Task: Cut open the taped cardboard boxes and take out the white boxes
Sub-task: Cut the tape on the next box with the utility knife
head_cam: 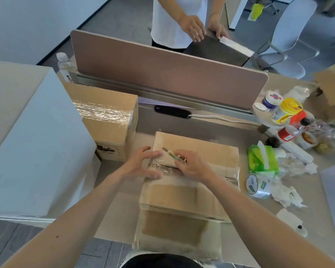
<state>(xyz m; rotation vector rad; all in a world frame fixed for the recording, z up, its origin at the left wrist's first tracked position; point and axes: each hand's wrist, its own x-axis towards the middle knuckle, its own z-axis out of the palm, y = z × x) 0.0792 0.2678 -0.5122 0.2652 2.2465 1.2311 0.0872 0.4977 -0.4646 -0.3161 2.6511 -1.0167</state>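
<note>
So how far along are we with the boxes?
Done: nothing clear, both boxes are closed. In hand: right hand holds a knife at the tape on the near box, left hand steadies it. Left: finish that cut, open the far box, still wrapped, and take out the contents.

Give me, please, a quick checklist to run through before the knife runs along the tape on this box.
1. Knife grip: the right hand grips the utility knife. Ok.
2. Left hand clear of the blade: its fingers lie right beside the knife tip. Not ok.
3. Box steadied: the left hand rests on the cardboard box, which sits flat on the desk. Ok.
4. Blade length out: blurred. Cannot tell.
5. Bystander: the other person's hands are beyond the divider. Ok.
</note>
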